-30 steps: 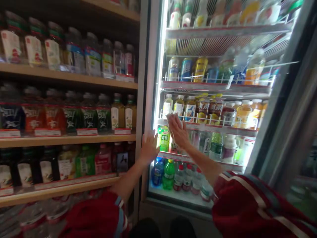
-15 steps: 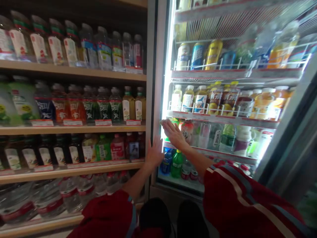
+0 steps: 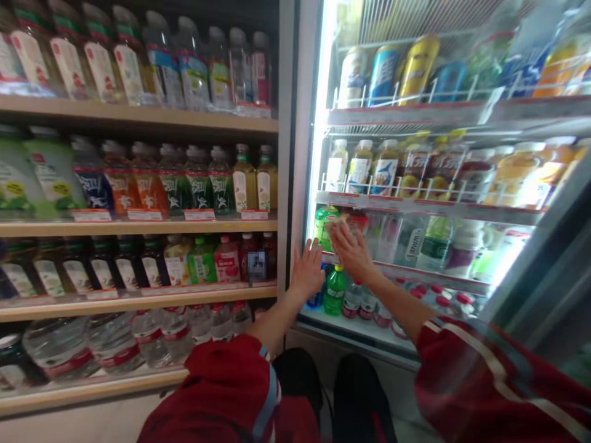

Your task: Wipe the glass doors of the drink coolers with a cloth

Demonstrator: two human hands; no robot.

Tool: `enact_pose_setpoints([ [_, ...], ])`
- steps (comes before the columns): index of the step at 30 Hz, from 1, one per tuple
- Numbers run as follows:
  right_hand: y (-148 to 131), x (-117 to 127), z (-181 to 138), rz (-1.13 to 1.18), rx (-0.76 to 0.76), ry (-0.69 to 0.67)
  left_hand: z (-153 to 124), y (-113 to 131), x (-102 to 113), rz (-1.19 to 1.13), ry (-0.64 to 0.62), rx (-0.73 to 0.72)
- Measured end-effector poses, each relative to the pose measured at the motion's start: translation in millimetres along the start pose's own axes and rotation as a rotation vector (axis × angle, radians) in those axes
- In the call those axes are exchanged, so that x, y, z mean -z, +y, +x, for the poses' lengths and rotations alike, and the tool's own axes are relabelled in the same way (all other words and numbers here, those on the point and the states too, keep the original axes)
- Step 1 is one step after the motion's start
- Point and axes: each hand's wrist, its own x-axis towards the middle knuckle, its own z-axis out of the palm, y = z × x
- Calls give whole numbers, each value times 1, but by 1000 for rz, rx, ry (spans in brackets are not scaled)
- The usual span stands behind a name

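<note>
Nearest, at the bottom of the frame, are our dark trouser legs (image 3: pixel 362 400), with our red sleeves (image 3: pixel 221 387) on either side. At the centre, our left hand (image 3: pixel 307 271) rests open and empty by the left edge of the glass door (image 3: pixel 401 246), fingers straight and slightly apart. Just right of it, our right hand (image 3: pixel 351 251) lies flat against the glass, fingers outstretched; something pale (image 3: pixel 329 226) shows at their tips, too blurred for us to name or to tell whether it is gripped. The door spans the right half of the frame. Behind it we see a green bottle (image 3: pixel 335 294) at lower centre and, upper right, a yellow can (image 3: pixel 418 67). Wooden shelves (image 3: pixel 92 229) of bottles fill the left.
</note>
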Motion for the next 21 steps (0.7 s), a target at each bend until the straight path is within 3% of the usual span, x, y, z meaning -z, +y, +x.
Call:
enact_pose_setpoints([
  [3, 5, 0, -17, -12, 26, 0, 8, 13, 0, -2, 12, -32],
  [8, 23, 8, -19, -50, -159, 105, 20, 29, -1, 8, 18, -51],
  [16, 22, -1, -57, -86, -59, 80, 29, 48, -5, 17, 30, -113],
  [21, 39, 11, -46, -93, -225, 121, 34, 58, -5, 12, 25, -133],
])
